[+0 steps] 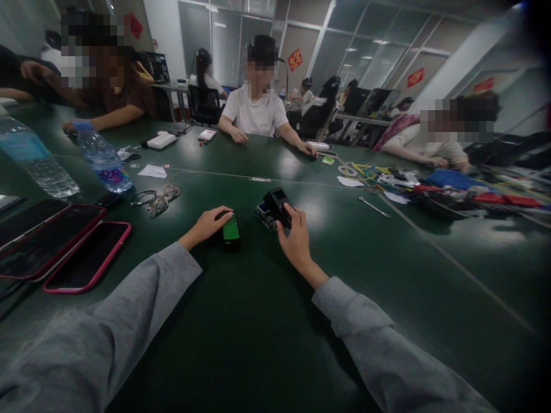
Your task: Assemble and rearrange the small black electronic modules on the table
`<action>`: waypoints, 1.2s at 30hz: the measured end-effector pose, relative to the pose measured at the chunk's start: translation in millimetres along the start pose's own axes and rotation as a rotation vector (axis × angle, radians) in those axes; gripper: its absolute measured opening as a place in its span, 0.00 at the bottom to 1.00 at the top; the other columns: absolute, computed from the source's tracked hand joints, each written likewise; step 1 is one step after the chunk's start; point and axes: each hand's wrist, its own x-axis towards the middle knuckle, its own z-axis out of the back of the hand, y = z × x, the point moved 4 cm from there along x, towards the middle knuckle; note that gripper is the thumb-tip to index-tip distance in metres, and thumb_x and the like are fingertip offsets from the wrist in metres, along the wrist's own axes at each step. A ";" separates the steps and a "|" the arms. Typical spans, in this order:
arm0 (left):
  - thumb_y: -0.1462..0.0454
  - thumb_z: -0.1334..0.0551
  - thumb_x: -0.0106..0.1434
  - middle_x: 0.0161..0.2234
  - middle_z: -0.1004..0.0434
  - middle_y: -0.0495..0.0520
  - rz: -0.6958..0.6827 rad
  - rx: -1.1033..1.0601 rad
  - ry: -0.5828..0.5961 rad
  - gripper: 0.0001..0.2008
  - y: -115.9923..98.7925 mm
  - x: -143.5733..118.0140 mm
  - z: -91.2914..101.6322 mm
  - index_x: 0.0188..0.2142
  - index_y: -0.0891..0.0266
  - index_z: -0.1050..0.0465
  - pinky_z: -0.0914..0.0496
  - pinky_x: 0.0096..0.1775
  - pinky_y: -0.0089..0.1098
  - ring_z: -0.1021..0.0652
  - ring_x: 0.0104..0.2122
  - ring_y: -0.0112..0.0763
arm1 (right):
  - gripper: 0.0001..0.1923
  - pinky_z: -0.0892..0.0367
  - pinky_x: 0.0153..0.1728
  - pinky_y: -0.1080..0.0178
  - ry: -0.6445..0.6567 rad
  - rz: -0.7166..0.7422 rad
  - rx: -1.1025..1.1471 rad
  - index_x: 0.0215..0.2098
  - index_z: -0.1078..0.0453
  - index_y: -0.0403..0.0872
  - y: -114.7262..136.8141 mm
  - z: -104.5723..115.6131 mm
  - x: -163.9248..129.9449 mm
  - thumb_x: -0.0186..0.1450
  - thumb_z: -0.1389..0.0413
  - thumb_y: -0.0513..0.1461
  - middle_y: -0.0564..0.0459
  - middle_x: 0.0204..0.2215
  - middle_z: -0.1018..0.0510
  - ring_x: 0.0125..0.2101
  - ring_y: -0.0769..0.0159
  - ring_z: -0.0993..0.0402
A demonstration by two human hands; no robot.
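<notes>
A small black case with a green circuit board (231, 228) showing on its upper face rests on the dark green table. My left hand (213, 221) grips it from the left, thumb lying along the top edge. To the right, my right hand (296, 230) is closed on a black plastic housing (276, 202), which is tilted. Thumb and fingers hold its near right side. Just below and left of that housing is another circuit board (266, 216) with silver and blue parts, partly covered by it.
Phones with red cases (88, 256), two water bottles (105, 158) and eyeglasses (164, 199) lie or stand at left. A wrench (373, 207) lies at right, before a heap of cables and tools (456, 189). Several people sit around the table (241, 344).
</notes>
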 end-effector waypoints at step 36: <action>0.46 0.49 0.68 0.50 0.23 0.55 -0.010 -0.007 0.005 0.24 0.9 0.2 -0.5 0.51 0.59 0.27 0.31 0.52 0.40 0.24 0.50 0.40 | 0.25 0.32 0.52 0.44 -0.016 -0.166 0.132 0.61 0.42 0.45 -19.8 -6.4 1.8 0.68 0.50 0.44 0.38 0.54 0.35 0.55 0.50 0.34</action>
